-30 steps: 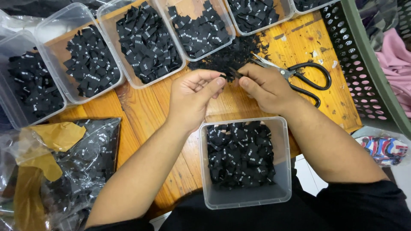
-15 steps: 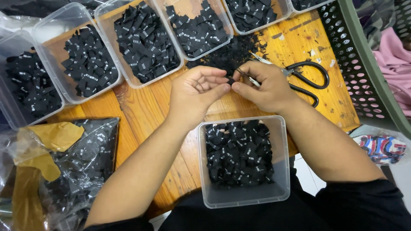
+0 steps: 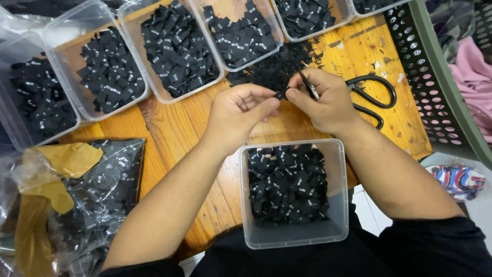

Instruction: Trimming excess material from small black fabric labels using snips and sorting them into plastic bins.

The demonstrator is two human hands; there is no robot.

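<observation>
Now both hands meet above the middle of the bench (image 3: pixel 169 128); the left hand (image 3: pixel 241 115) is curled, thumb and forefinger pinching one end of a small black label (image 3: pixel 281 94); the right hand (image 3: pixel 320 100) pinches the other end with its thumb and forefinger, so the label is held between the two, off the wood; a thin dark tool (image 3: pixel 306 84) with a pale tip lies tucked in the right hand, though what kind I cannot tell; just behind the hands a loose heap (image 3: pixel 271 69) of black labels lies on the wood; black scissors (image 3: pixel 374 97) rest just right of the right hand, near the bench's right edge; a clear tub (image 3: pixel 292 238) half full of black labels sits at the near edge, below the wrists; a row of tubs (image 3: pixel 51 56) with more labels runs along the far edge; a clear bag (image 3: pixel 102 200) of labels with yellow paper (image 3: pixel 61 164) lies at the near left corner; a green crate (image 3: pixel 435 77) stands past the right edge.
</observation>
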